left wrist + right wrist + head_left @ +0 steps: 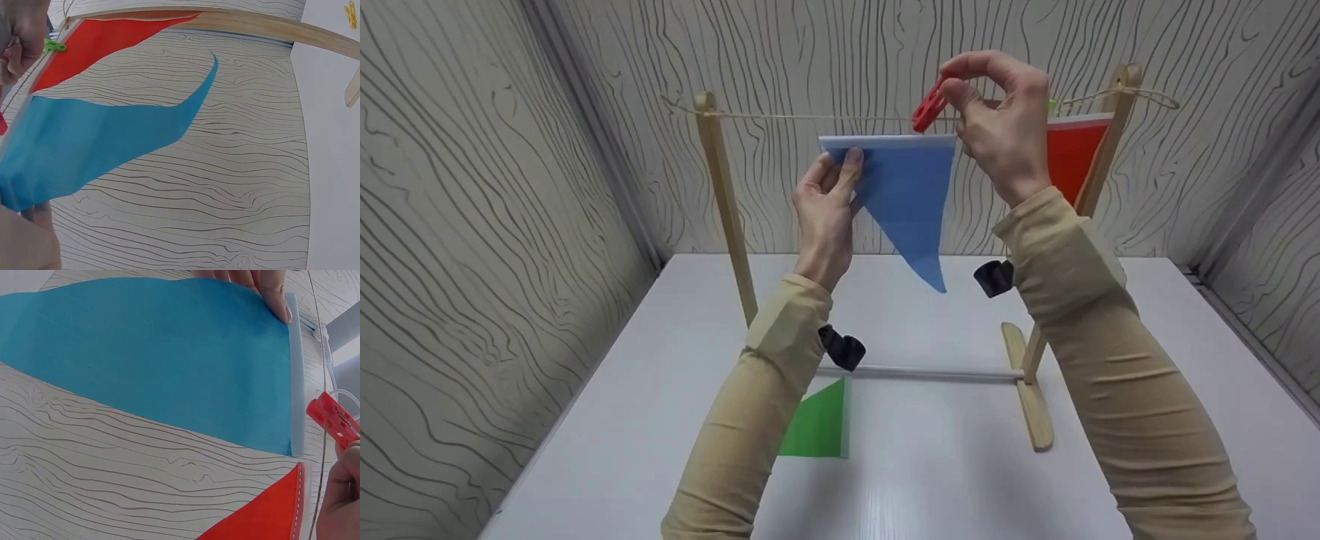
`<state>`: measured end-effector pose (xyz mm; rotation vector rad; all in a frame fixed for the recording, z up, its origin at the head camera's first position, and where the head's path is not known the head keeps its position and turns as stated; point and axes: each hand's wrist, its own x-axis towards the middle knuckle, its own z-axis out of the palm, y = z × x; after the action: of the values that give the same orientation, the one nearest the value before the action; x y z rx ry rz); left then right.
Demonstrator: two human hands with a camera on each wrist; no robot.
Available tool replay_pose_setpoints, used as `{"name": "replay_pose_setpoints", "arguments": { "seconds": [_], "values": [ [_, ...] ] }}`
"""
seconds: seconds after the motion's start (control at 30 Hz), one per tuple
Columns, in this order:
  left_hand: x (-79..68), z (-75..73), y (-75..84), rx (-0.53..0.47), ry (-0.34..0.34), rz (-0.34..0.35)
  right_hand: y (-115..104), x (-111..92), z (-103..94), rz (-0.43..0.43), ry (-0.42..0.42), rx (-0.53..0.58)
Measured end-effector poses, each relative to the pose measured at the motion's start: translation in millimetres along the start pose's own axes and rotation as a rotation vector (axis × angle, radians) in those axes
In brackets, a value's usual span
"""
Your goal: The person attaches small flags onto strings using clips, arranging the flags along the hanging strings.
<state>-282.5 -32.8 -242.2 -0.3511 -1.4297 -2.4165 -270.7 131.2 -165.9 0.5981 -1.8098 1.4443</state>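
Observation:
My left hand pinches a blue triangular pennant near the left end of its white top edge, thumb in front. The pennant's pointed tip hangs down to the right. My right hand holds a red clothespin between thumb and fingertips, just above the pennant's top edge. In the right wrist view the red clothespin overlaps the string, beside the white edge. That string runs just above the pennant. To the right, a red pennant hangs with a green clothespin.
A wooden post stands on the left, another on the right, with the string tied between them. A white rod joins the stand low down at a wooden foot. On the white table lie a green pennant and a yellow clothespin.

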Motion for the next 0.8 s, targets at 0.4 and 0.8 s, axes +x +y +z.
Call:
{"name": "replay_pose_setpoints", "arguments": {
  "seconds": [0.4, 0.8],
  "values": [
    [-0.1, 6.0, 1.6, -0.011, -0.008, 0.001, -7.4, 2.0, -2.9, 0.043, -0.061, -0.134],
    [0.8, 13.0, 4.1, -0.01, -0.01, -0.001, -7.1, 1.8, -3.3, 0.002, -0.111, -0.205]
  ]
}}
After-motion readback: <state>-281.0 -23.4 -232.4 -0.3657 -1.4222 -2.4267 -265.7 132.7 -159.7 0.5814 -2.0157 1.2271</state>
